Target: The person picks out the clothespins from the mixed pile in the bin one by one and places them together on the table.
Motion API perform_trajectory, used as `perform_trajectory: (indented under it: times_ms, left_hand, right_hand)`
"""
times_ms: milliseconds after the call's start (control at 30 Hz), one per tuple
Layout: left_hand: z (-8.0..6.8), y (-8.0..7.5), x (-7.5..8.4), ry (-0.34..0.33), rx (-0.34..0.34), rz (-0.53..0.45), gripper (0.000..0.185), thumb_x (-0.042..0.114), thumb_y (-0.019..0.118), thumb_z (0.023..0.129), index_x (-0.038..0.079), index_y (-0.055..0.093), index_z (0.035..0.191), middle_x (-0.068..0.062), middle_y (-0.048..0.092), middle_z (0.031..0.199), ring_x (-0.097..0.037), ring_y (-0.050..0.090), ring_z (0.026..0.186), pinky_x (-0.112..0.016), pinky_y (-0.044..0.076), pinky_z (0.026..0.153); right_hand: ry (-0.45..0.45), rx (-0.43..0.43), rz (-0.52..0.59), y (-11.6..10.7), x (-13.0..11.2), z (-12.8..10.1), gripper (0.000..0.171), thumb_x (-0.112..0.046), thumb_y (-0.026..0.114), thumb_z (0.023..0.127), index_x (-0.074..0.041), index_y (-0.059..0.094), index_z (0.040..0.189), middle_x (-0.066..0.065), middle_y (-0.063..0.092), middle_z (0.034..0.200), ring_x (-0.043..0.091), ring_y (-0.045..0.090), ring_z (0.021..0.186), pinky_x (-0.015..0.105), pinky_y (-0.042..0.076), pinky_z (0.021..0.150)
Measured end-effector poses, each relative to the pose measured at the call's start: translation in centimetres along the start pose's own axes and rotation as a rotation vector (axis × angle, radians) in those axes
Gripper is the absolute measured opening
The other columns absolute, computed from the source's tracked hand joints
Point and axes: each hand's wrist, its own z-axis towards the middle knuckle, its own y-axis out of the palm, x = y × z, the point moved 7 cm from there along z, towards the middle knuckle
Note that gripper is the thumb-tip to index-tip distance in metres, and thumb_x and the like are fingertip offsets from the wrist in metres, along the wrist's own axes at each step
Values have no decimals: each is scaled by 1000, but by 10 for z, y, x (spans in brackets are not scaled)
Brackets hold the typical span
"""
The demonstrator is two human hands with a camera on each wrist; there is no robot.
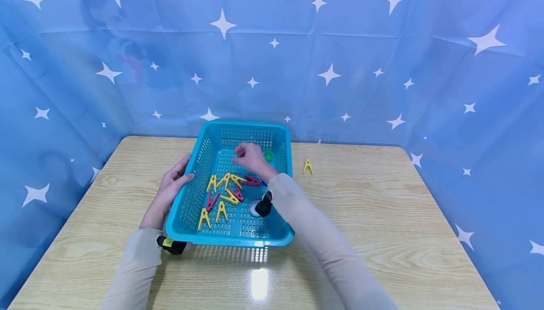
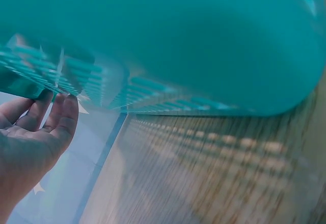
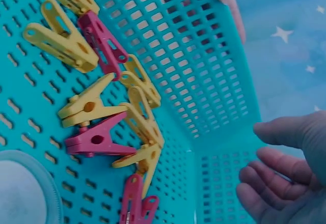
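Note:
A turquoise plastic basket with slotted walls stands over the table, its left rim gripped by my left hand, thumb over the edge and fingers against the outer wall. My right hand hovers inside the basket's far half, fingers loosely bent, with nothing seen between them. In the right wrist view that hand's thumb stands apart from the other fingers. Yellow clothespins and red clothespins lie scattered on the basket floor, mostly in its left part.
One yellow clothespin lies on the wooden table, right of the basket. A green round object sits behind my right wrist. Near the front right is a white disc, partly hidden by the wrist camera. A blue starred cloth hangs behind.

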Motion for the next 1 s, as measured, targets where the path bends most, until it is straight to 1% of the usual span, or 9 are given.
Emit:
perform_trajectory:
  times_ms: [133, 233, 333, 467, 633, 733, 867, 933, 1000]
  left_hand:
    - [-1, 1, 1, -14, 7, 21, 59, 10, 45, 98, 7, 18, 150, -17, 21, 153, -37, 28, 134, -33, 44, 95]
    - [-1, 1, 2, -18, 5, 23, 59, 9, 45, 98, 6, 17, 150, -17, 20, 153, -37, 27, 135, -41, 39, 98]
    - [0, 1, 1, -21, 6, 19, 59, 9, 45, 98, 6, 17, 150, -17, 20, 153, -37, 27, 135, -39, 40, 97]
    - [0, 1, 1, -26, 9, 14, 59, 9, 45, 98, 7, 18, 150, -17, 21, 153, -37, 28, 135, -32, 44, 94]
    - [0, 1, 2, -27, 8, 25, 59, 10, 46, 98, 8, 18, 150, -17, 20, 153, -37, 27, 135, -33, 43, 95]
    - [-1, 1, 2, -29, 9, 29, 59, 10, 46, 98, 8, 18, 150, -17, 21, 153, -37, 28, 135, -32, 43, 95]
    - [-1, 2, 3, -37, 14, 26, 59, 10, 45, 98, 8, 18, 150, -17, 22, 153, -36, 28, 135, -29, 44, 94]
    - [-1, 2, 3, -41, 19, 27, 59, 9, 45, 98, 8, 18, 150, -17, 22, 152, -36, 28, 135, -28, 44, 94]
    - [0, 2, 2, -39, 21, 29, 59, 9, 45, 98, 7, 18, 150, -17, 22, 152, -36, 28, 135, -29, 44, 94]
  right_hand:
    - [26, -45, 8, 8, 1, -1, 24, -9, 64, 88, 1, 63, 110, 14, 62, 107, 23, 58, 97, 33, 50, 82]
    - [42, -76, -2, 14, 4, -1, 27, -10, 66, 88, 2, 62, 112, 14, 62, 108, 22, 57, 97, 33, 50, 82]
    - [51, -93, -22, 20, 8, 0, 30, -11, 67, 87, 4, 62, 112, 13, 62, 107, 22, 57, 94, 32, 50, 80]
    - [100, -97, -15, 26, 14, 0, 30, -11, 69, 85, 4, 62, 110, 11, 62, 103, 21, 57, 90, 31, 50, 77]
    - [191, -92, 2, 31, 22, -2, 29, -11, 69, 85, 1, 63, 110, 9, 62, 103, 19, 58, 85, 31, 52, 76]
    - [224, -83, -2, 32, 26, -3, 26, -9, 69, 84, 1, 63, 108, 6, 61, 97, 16, 56, 78, 28, 52, 71]
    - [266, -96, -3, 35, 29, -5, 11, -4, 70, 82, -1, 60, 85, 1, 49, 73, 13, 45, 60, 25, 43, 56]
    - [291, -115, -10, 37, 30, -5, 22, -3, 71, 81, -5, 52, 69, -1, 40, 61, 13, 37, 51, 25, 36, 50]
    - [311, -131, -20, 39, 32, -5, 35, -3, 71, 80, -10, 43, 60, -2, 32, 54, 13, 30, 46, 25, 32, 45]
